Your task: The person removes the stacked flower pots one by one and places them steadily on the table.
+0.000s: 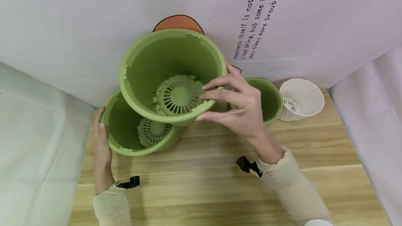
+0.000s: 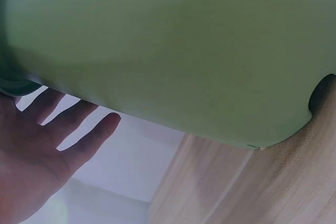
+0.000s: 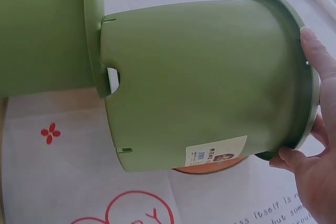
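My right hand (image 1: 238,111) grips the rim of a large green pot (image 1: 163,62), with fingers inside and thumb under the edge. The pot is lifted and tilted, showing a slotted disc (image 1: 179,95) at its bottom. In the right wrist view this pot (image 3: 199,77) carries a small label (image 3: 215,156), and my right hand (image 3: 315,150) wraps its rim. A second green pot (image 1: 122,128) stands on the wooden table (image 1: 204,177) below and to the left. My left hand (image 1: 101,149) lies flat against its outer wall; in the left wrist view the fingers (image 2: 79,129) are straight beside that pot (image 2: 184,51).
A third green pot (image 1: 270,100) stands behind my right hand, with a white pot (image 1: 303,97) on its side next to it at the table's back right. A printed cloth backdrop (image 1: 282,27) hangs close behind. White cloth (image 1: 37,142) borders the table on the left.
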Demonstrator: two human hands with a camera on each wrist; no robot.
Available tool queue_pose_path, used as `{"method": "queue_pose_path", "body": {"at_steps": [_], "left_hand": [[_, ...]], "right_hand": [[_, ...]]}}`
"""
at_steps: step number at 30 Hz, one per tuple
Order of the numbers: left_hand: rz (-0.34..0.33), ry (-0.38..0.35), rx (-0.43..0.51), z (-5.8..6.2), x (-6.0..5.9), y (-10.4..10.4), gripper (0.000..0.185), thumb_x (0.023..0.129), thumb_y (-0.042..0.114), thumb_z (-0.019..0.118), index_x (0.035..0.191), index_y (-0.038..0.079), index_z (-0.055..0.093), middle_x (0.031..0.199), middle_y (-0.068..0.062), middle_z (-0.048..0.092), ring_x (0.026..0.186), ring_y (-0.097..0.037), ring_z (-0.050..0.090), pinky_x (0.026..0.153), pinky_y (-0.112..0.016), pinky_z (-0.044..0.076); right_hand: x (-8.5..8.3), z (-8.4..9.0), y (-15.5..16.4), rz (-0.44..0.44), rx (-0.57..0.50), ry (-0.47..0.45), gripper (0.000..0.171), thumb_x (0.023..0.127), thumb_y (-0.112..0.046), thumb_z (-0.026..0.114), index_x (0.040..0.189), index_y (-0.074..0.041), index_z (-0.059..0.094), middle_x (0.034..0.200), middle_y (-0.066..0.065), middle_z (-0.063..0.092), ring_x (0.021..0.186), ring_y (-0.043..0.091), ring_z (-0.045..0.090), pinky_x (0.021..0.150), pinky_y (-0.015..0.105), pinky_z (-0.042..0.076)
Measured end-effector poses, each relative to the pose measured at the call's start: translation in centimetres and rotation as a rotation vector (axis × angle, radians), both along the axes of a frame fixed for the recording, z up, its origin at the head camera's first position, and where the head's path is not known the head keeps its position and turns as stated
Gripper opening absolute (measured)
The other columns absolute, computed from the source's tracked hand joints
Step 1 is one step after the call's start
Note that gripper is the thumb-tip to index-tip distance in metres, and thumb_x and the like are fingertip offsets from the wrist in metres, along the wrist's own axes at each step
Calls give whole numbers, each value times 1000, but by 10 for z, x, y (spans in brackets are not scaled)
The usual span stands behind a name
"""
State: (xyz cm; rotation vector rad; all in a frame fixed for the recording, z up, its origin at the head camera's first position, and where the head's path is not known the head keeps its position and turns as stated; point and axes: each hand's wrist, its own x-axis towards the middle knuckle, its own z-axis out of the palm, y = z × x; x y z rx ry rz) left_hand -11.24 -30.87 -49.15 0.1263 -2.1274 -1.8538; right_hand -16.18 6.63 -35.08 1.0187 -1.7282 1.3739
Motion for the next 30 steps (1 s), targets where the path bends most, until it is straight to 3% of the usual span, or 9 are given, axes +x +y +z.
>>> {"method": "queue_pose_path", "body": {"at_steps": [12,19,24,27,30], "left_hand": [[-2,-14,47,5,-5,2,49,107,32,31,154,19,37,162,-1,26,147,-22,20,121,-43,9],[2,-11,89,6,-7,1,50,105,38,38,151,20,43,160,0,28,147,-22,19,121,-43,5],[39,-59,88,9,-3,-1,47,106,31,39,151,19,43,161,3,28,149,-18,16,122,-37,2],[64,-64,96,11,-1,-2,44,107,23,40,150,18,45,160,3,31,150,-18,18,122,-31,12],[70,-14,135,11,0,-3,42,106,15,42,147,11,49,158,-2,36,149,-20,23,119,-27,23]], "right_hand": [[1,-5,20,-72,-26,-20,43,73,-45,85,75,-2,77,83,14,71,80,25,69,111,60,33],[3,-12,31,-97,-76,-49,47,70,-45,87,73,0,76,80,17,71,80,23,68,109,62,34],[7,-14,40,-125,-99,-83,50,68,-46,88,72,2,75,80,19,70,80,20,67,110,62,33],[11,-14,44,-145,-102,-101,52,68,-47,87,71,3,75,79,20,70,82,18,67,109,63,33],[15,-11,46,-157,-108,-110,54,69,-48,87,71,4,74,78,22,69,84,17,67,109,63,33]]}}
